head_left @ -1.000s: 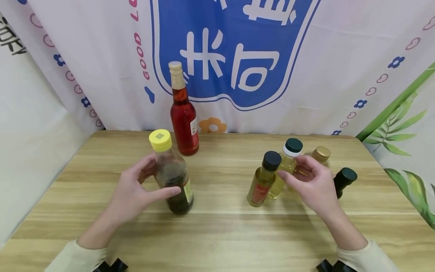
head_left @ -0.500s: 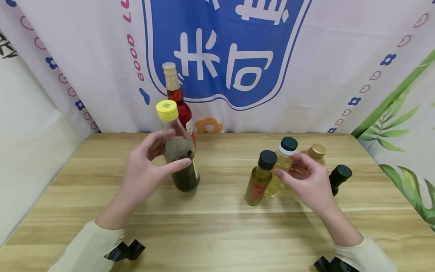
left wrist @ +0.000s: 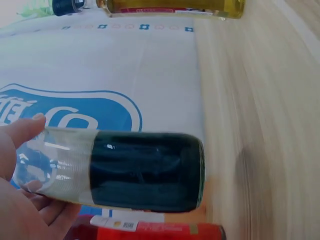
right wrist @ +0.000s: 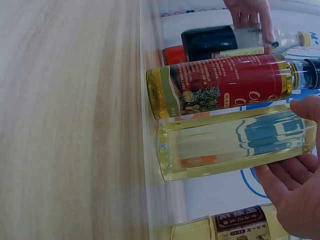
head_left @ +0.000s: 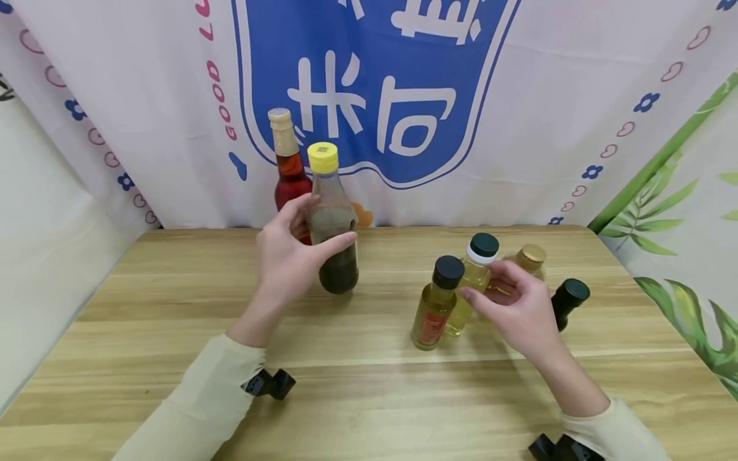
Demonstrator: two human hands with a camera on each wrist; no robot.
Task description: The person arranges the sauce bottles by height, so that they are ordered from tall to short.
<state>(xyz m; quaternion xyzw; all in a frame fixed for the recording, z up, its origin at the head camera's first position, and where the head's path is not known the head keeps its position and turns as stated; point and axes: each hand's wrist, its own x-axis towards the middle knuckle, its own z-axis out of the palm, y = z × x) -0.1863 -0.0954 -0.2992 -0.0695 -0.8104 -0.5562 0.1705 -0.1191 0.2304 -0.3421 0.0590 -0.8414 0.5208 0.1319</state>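
My left hand (head_left: pixel 294 256) grips a yellow-capped bottle of dark sauce (head_left: pixel 333 224) and holds it upright, a little above the table, right beside the tall red bottle (head_left: pixel 285 166) at the back. In the left wrist view the dark bottle (left wrist: pixel 125 170) lies across my palm with the red bottle (left wrist: pixel 155 231) just below it. My right hand (head_left: pixel 516 307) curls round the pale yellow bottle with a dark green cap (head_left: pixel 475 275), which stands on the table. The right wrist view shows this bottle (right wrist: pixel 225 145) against my fingers (right wrist: pixel 290 185).
A small olive oil bottle with a black cap (head_left: pixel 437 304) stands touching the pale one. A gold-capped bottle (head_left: pixel 529 259) and a black-capped dark bottle (head_left: pixel 567 301) stand behind my right hand. The wooden table (head_left: pixel 369 397) ends at a printed cloth backdrop (head_left: pixel 375 96).
My left hand has lifted the dark sauce bottle and carried it back and to the right, up to the red bottle. My right hand has stayed on the pale bottle.
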